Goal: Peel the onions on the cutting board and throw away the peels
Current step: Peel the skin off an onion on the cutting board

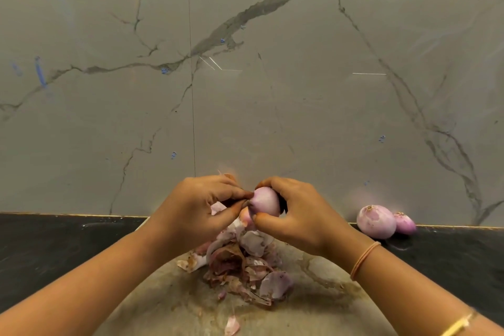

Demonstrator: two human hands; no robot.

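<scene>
The onion (pixel 266 200) in hand is pale pink-lilac and smooth, its dry outer skin mostly off, with a faint sheen on the bare flesh. It is held in the air above the cutting board (pixel 313 308), in front of the wall. Its long axis lies roughly sideways, the narrower end pointing toward the left hand (pixel 199 207) and the broader end tucked into the right hand (pixel 297 215).

The right hand grips the onion, fingers curled over the top and thumb underneath. The left hand pinches at the narrow end, thumb and fingertips closed on the tip or a bit of skin there; which one is hard to tell.

Directly below, a heap of peels (pixel 245 262) lies on the board, papery brown and purple-white pieces. One stray peel (pixel 231 325) lies apart, nearer the person.

To the right, off the board, two peeled onions stand on the dark counter (pixel 54 248) against the wall: a large onion (pixel 376 222) and a small onion (pixel 405 223), touching each other.

A thin band (pixel 364 260) circles the right wrist. The marbled wall (pixel 272 63) fills the background.
</scene>
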